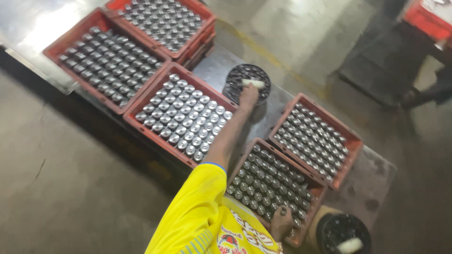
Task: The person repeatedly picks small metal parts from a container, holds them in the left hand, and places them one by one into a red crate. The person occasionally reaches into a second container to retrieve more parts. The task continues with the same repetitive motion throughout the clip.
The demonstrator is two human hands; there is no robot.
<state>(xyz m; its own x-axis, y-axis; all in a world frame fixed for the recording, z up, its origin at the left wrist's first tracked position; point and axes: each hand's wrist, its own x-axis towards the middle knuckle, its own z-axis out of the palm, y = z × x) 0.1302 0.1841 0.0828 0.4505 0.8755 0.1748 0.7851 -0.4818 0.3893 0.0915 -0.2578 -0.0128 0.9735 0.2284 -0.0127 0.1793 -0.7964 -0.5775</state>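
My left hand (pixel 248 96) reaches out over a round black tub (pixel 235 77) of small dark pieces on the metal table (pixel 212 66), holding a small white object (pixel 253 83) at the tub's rim. My right hand (pixel 281 223) is close to my body, with its fingers closed on the silver-topped containers at the near corner of a red crate (pixel 245 155). I cannot tell whether it grips one. A yellow sleeve covers my left upper arm.
Several red crates of silver-topped containers lie on the table: one left of my arm (pixel 132 123), one at the right (pixel 352 141), two at the back (pixel 52 51). A second black tub (pixel 329 226) holds a white piece. Another person's legs (pixel 423 94) are at the top right.
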